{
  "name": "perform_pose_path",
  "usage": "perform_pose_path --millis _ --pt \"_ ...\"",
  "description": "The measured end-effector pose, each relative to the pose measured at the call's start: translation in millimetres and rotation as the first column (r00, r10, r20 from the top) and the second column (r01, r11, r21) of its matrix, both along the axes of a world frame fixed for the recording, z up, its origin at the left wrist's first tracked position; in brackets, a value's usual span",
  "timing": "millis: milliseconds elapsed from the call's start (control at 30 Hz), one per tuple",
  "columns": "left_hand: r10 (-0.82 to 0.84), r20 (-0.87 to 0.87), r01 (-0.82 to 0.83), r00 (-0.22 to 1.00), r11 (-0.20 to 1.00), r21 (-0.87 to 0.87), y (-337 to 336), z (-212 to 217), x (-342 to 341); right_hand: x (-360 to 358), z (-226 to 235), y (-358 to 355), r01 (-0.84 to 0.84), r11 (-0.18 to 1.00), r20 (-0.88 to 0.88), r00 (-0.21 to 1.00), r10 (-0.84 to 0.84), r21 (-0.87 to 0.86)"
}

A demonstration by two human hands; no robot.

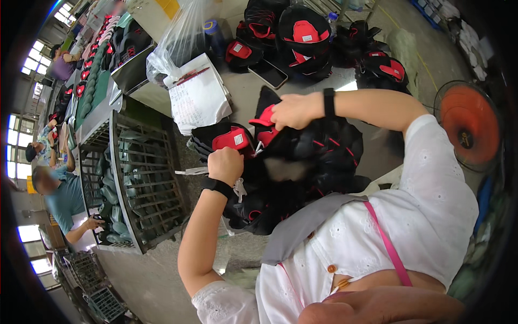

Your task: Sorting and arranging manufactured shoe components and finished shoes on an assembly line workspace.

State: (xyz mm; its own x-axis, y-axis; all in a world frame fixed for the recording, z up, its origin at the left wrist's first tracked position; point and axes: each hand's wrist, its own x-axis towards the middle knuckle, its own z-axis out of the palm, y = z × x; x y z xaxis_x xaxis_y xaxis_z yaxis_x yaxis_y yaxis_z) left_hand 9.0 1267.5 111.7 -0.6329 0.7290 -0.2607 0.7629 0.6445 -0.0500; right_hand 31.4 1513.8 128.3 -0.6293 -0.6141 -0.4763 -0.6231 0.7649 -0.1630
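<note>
A black shoe upper with red trim (318, 156) lies bunched against my chest, over a heap of similar black pieces. My right hand (294, 110), a black band on its wrist, is closed on the upper's red tongue part (263, 120). My left hand (225, 164), also wearing a black wristband, is clenched in a fist just below another upper with a red tongue and a white label (233, 139). A thin white lace (189, 171) runs out leftward from that fist. What else the fist encloses is hidden.
More black-and-red uppers (302, 38) are piled at the far side of the table, beside a dark phone (268, 73), a handwritten sheet (198, 100) and a clear plastic bag (181, 40). A metal rack of grey-green lasts (140, 178) stands left. An orange fan (469, 127) is right. Other people work at far left.
</note>
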Motion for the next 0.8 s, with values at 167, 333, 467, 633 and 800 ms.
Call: perform_pose_path --millis 167,333,467,633,800 --pt "-0.244 -0.067 0.223 0.968 0.948 -0.229 43.1 -17.2 15.6 56.9 6.0 -18.9 -0.243 0.970 -0.463 0.856 0.228 0.027" --pt "-0.250 0.229 0.293 0.941 0.938 -0.183 48.2 -18.0 -18.0 57.7 -11.2 -13.1 -0.071 0.997 -0.290 0.955 0.059 -0.030" --pt "-0.127 0.230 0.182 0.965 0.954 -0.239 54.0 -20.4 -14.6 27.3 -15.5 -25.9 -0.043 0.983 -0.266 0.964 -0.005 -0.176" --pt "-0.114 0.307 0.180 0.945 0.964 -0.197 42.7 -21.5 -15.0 -2.1 -43.3 -61.5 0.066 0.990 -0.039 0.997 -0.062 0.122" --pt "-0.099 0.211 0.121 0.973 0.988 -0.098 31.6 -29.0 -13.0 -15.2 -63.5 -73.7 0.098 0.994 -0.007 0.995 -0.098 0.036"
